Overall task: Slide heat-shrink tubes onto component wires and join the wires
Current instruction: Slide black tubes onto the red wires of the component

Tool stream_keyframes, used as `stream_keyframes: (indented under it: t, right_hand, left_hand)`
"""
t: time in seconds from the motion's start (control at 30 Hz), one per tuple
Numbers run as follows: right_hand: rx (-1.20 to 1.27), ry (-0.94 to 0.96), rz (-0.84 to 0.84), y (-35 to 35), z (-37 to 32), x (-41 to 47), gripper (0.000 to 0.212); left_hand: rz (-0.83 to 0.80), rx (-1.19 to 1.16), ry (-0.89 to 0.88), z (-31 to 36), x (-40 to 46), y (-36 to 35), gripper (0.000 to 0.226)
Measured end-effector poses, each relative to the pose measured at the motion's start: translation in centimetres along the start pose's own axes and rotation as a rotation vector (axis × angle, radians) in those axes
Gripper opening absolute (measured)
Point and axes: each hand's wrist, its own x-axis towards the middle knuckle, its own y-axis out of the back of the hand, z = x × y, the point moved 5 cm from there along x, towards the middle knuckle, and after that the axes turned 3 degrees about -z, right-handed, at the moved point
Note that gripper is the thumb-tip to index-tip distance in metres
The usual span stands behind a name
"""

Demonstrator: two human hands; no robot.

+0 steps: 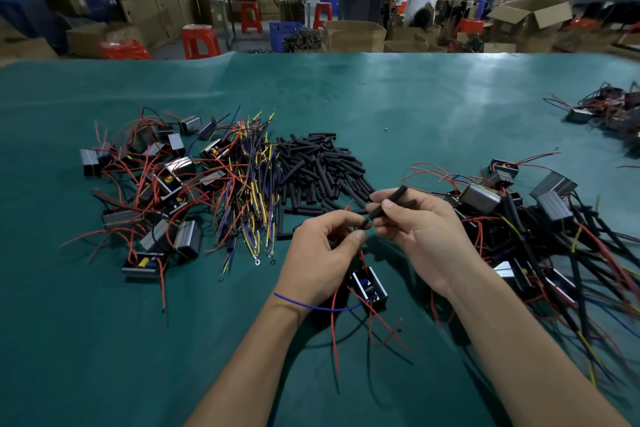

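Teal-green matting covers the desk (415, 107). Both hands are raised just above it, near centre, slightly toward 6 o'clock.

Left hand (322, 253): grip closed, thumb and forefinger pinching the end of a short black heat-shrink tube (362, 224) together with thin red wires (334, 322) that trail down toward 6 o'clock. A blue wire (311, 305) loops across the left wrist.

Right hand (419, 232): grip closed round longer black heat-shrink tubes (391, 201), which angle up toward 1 o'clock. The lower end of one meets the left hand's pinch point; whether the wire is already inside it cannot be told.

Small black box-shaped component with a blue part inside (369, 286) lies on the desk directly under the hands, at 6 o'clock from the fingertips; its red leads run up into the left hand.

At 12 o'clock from the hands: loose pile of black heat-shrink tube pieces (318, 173). At 10 o'clock: bundle of yellow, blue and black wires with ring terminals (249, 191). Farther toward 9 o'clock: heap of silver-and-black components with red wires (156, 184). At 3 o'clock: heap of components with wires already sleeved in black tubing (540, 225). Far at 2 o'clock, by the desk edge: another small heap of wired components (606, 111).

Beyond the desk, at 12 o'clock: red plastic stools (201, 40) and brown cardboard boxes (353, 35).
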Motion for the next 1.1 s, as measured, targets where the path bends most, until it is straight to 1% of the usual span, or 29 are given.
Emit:
stream_keyframes:
  t: [0.13, 0.3, 0.47, 0.57, 0.67, 0.83, 1.1]
  right_hand:
    - [-0.005, 0.011, 0.015, 0.10, 0.19, 0.00, 0.016]
    - [0.031, 0.072, -0.013, -0.11, -0.24, -0.28, 0.015]
    - [0.000, 0.065, -0.023, -0.30, -0.38, -0.38, 0.012]
    - [0.027, 0.095, 0.039, 0.08, -0.57, -0.30, 0.011]
    - [0.062, 0.112, 0.096, 0.63, -0.75, -0.16, 0.009]
    - [-0.025, 0.082, -0.023, -0.33, -0.25, -0.31, 0.010]
    - [0.051, 0.046, -0.042, -0.28, -0.09, -0.29, 0.009]
  left_hand:
    - [0.000, -0.021, 0.004, 0.10, 0.04, 0.00, 0.012]
    - [-0.001, -0.041, 0.000, 0.13, -0.02, 0.01, 0.015]
    - [0.009, -0.051, 0.010, 0.06, -0.01, -0.02, 0.019]
    - [0.015, -0.050, 0.013, -0.06, 0.04, -0.05, 0.015]
    - [0.025, -0.038, 0.003, 0.03, 0.02, 0.02, 0.017]
    - [0.030, -0.028, 0.003, -0.06, 0.04, 0.23, 0.017]
    - [0.029, -0.027, 0.014, -0.29, 0.15, 0.18, 0.007]
